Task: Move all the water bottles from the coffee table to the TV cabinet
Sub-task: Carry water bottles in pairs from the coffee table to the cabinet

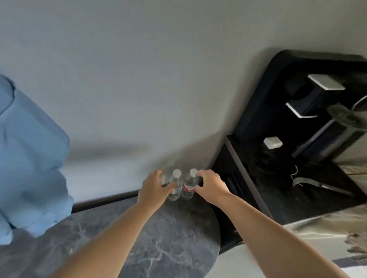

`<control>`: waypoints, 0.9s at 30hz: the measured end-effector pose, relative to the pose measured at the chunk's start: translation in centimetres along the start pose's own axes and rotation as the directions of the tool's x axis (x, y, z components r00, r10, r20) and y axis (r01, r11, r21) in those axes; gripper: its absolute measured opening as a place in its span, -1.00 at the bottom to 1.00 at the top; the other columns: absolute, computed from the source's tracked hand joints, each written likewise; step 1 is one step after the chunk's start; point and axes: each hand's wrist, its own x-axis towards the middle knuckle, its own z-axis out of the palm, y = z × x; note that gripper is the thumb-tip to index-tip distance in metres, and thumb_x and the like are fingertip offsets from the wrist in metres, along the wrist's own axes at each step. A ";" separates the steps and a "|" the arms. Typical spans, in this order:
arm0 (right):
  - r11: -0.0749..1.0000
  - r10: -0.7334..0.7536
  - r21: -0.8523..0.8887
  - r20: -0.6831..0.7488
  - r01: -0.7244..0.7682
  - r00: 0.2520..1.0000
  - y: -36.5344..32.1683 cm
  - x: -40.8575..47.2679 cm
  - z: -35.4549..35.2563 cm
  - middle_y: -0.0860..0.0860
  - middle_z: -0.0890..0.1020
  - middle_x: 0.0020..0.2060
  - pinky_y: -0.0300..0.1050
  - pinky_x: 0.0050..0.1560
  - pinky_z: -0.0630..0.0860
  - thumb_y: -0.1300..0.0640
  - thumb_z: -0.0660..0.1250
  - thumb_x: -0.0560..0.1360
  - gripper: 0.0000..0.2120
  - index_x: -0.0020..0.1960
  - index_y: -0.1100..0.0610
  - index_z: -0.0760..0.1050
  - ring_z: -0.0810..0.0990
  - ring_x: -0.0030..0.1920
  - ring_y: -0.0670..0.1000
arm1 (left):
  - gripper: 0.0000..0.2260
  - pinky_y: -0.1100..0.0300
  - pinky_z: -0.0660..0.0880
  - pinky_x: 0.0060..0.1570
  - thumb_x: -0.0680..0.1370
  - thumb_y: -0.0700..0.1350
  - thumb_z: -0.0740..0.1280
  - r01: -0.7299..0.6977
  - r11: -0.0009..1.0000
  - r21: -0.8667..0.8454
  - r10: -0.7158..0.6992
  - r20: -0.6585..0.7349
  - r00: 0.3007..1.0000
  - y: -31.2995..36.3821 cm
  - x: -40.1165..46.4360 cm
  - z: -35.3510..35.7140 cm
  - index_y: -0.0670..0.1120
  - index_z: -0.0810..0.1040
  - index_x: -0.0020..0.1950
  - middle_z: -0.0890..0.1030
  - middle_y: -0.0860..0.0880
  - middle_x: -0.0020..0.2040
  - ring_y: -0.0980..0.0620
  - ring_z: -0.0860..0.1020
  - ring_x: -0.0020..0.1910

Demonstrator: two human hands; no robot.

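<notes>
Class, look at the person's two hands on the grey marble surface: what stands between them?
In the head view, two clear water bottles with white caps stand side by side between the left hand and the right hand; each hand touches one.

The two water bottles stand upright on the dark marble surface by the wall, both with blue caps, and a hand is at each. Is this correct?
Not quite: in the head view the caps are white, not blue. The two water bottles do stand upright on the dark marble surface by the wall, with the left hand and the right hand at them.

Blue garment point(18, 153) at left; black appliance point(318, 109) at right.
</notes>
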 end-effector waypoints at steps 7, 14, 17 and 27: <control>0.916 -0.101 -0.371 0.156 0.153 0.983 -6.2 -4.6 -1.9 0.09 0.48 0.30 0.07 0.27 0.34 0.10 0.20 0.57 -0.62 0.38 0.09 0.38 0.43 0.33 0.18 | -0.64 -0.06 0.44 0.23 0.54 0.02 0.27 0.031 0.955 0.295 -0.052 0.063 0.997 1.9 -6.3 -5.5 -0.10 0.43 0.28 0.51 -0.12 0.24 -0.14 0.47 0.24; 0.770 -0.256 -0.516 0.290 0.376 0.922 -13.0 -8.4 0.4 0.08 0.50 0.32 0.03 0.27 0.37 0.16 0.19 0.58 -0.63 0.39 0.10 0.41 0.47 0.33 0.15 | -0.71 0.10 0.42 0.12 0.55 -0.01 0.26 0.110 0.944 0.311 -0.100 -0.046 0.994 -1.7 -12.0 -10.7 -0.05 0.47 0.24 0.52 -0.05 0.21 -0.06 0.48 0.21; 0.712 -0.368 -0.505 0.324 0.488 0.872 -17.0 -10.8 1.6 0.09 0.49 0.33 0.05 0.30 0.40 0.17 0.18 0.57 -0.63 0.37 0.11 0.40 0.47 0.34 0.14 | -0.74 0.17 0.37 0.02 0.54 -0.02 0.27 0.208 0.944 0.255 -0.171 -0.159 0.972 -4.4 -16.0 -14.5 -0.06 0.49 0.20 0.54 -0.04 0.19 -0.02 0.50 0.16; 0.430 -0.679 -0.418 0.434 0.800 0.592 -32.6 -25.5 8.5 0.10 0.50 0.32 -0.02 0.25 0.45 0.10 0.21 0.57 -0.65 0.35 0.10 0.43 0.49 0.32 0.16 | -0.90 0.09 0.45 0.00 0.57 -0.03 0.26 0.490 0.864 0.115 -0.394 -0.451 0.801 -12.9 -36.8 -26.5 -0.04 0.43 -0.05 0.59 -0.09 -0.01 -0.10 0.57 0.08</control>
